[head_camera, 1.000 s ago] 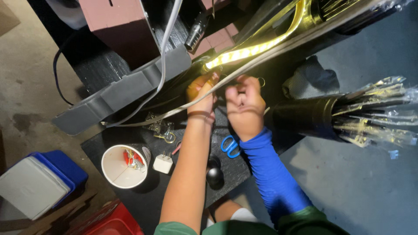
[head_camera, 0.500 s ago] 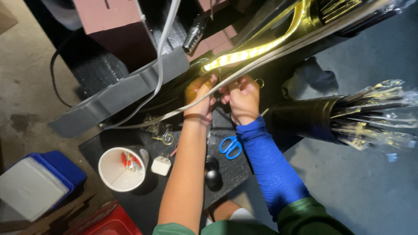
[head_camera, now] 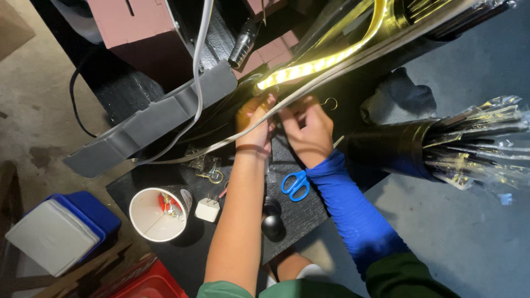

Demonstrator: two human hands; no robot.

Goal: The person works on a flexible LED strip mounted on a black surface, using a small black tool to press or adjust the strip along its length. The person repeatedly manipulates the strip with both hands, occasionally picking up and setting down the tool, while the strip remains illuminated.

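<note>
A lit LED strip (head_camera: 309, 67) glows yellow-white inside a flexible clear casing, running diagonally from the middle of the view up toward the top right. Its lower end sits at the edge of a black surface (head_camera: 182, 259), just above the 2 hands. A pale flat band (head_camera: 353, 63) runs alongside it and on down to the left.

On the black surface stands a white paper cup (head_camera: 157, 214), holding small red and metal pieces that are too small to tell apart. Just beside it lies a white plug adapter (head_camera: 208, 209). Blue-handled scissors (head_camera: 295, 184) lie under the right forearm, and 2 black round knobs (head_camera: 273, 219) lie between the arms. A black tube (head_camera: 386, 148) at the right holds thin rods wrapped in clear plastic. A blue and white cooler (head_camera: 58, 232) sits on the floor at lower left.

The left hand (head_camera: 255, 124) reaches up with a bare arm, fingers curled and pinching at the strip's end. The right hand (head_camera: 309, 129), on an arm in a blue sleeve, is curled close beside it, fingertips pinched on something small that cannot be made out. A small metal hook (head_camera: 329, 102) shows just above its knuckles.
</note>
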